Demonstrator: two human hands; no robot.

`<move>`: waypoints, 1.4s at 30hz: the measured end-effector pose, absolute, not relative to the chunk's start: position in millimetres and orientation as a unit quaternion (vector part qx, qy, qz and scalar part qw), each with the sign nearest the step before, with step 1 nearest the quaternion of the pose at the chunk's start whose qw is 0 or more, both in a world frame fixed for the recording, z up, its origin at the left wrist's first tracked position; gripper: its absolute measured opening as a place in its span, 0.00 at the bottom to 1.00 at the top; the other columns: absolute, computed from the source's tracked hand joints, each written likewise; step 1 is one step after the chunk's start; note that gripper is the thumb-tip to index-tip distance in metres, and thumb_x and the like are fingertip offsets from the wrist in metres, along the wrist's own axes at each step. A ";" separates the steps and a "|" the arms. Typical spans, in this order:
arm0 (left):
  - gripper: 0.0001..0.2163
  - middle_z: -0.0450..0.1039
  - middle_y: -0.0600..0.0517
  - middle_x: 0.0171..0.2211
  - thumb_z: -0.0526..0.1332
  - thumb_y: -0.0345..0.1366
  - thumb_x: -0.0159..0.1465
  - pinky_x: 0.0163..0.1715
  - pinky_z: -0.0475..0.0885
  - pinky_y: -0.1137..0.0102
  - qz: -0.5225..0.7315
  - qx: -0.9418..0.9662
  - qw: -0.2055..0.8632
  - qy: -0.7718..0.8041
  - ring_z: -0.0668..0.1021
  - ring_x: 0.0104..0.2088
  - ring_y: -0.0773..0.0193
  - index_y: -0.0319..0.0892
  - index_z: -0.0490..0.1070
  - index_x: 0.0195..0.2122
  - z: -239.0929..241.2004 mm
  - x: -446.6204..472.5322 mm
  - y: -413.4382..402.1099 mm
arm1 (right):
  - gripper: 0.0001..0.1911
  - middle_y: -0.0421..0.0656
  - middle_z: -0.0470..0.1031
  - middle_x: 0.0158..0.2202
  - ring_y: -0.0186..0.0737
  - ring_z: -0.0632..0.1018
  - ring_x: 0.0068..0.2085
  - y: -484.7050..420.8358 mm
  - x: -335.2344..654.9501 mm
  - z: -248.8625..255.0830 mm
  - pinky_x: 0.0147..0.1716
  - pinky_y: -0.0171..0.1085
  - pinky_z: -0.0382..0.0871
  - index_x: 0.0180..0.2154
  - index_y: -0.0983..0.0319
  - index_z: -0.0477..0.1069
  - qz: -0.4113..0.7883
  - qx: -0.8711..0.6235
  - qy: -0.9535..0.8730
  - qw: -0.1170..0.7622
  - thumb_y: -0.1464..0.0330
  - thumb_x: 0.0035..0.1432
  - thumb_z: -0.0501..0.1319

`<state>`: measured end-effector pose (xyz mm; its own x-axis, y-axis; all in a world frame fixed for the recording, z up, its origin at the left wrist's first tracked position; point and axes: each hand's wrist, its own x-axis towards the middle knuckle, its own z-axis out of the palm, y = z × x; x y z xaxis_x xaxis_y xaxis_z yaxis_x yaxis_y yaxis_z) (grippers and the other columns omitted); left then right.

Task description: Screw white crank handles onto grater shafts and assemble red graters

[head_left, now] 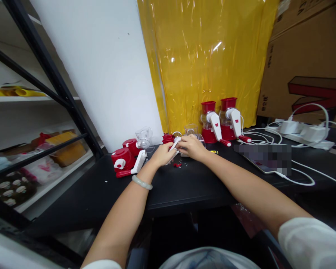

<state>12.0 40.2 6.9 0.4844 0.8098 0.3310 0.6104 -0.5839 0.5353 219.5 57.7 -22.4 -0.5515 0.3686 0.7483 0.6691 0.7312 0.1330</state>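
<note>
My left hand and my right hand meet over the black table, both closed on a small white plastic handle part. A pale bangle sits on my left wrist. A tiny red piece and some small screws lie on the table just below my hands. Behind my hands stand a red base part and a clear plastic cup.
Two assembled red and white hand-crank units stand at the back by a yellow plastic sheet. At the left lie a red and white unit and a clear cup. At the right are a phone, white cables and a power strip. Shelving stands at the left.
</note>
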 end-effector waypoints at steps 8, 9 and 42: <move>0.11 0.78 0.52 0.26 0.57 0.35 0.65 0.29 0.70 0.71 0.283 0.842 0.195 0.416 0.79 0.25 0.61 0.39 0.77 0.42 8.3 10.1 39.7 | 0.07 0.46 0.79 0.39 0.43 0.75 0.42 55.7 219.0 -21.6 0.42 0.41 0.55 0.44 0.58 0.82 -0.188 -0.301 -0.860 0.368 0.67 0.68 0.65; 0.11 0.78 0.52 0.26 0.57 0.35 0.65 0.29 0.71 0.71 0.284 0.842 0.198 0.414 0.79 0.25 0.61 0.39 0.77 0.42 8.1 9.8 40.3 | 0.07 0.46 0.79 0.39 0.43 0.75 0.42 55.5 219.0 -21.6 0.42 0.41 0.55 0.44 0.58 0.82 -0.187 -0.301 -0.860 0.368 0.67 0.68 0.65; 0.09 0.74 0.54 0.22 0.58 0.36 0.66 0.19 0.70 0.73 0.266 0.809 0.298 0.432 0.78 0.21 0.63 0.38 0.74 0.42 9.4 7.2 40.5 | 0.05 0.45 0.79 0.38 0.42 0.76 0.41 54.0 217.2 -21.3 0.42 0.40 0.56 0.43 0.59 0.81 -0.165 -0.292 -0.869 0.364 0.69 0.67 0.65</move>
<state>7.2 40.5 9.4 0.4851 0.8574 0.1717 0.5409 -0.4485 0.7115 217.2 54.0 -21.3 -0.5636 0.3882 0.7291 0.6280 0.7748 0.0729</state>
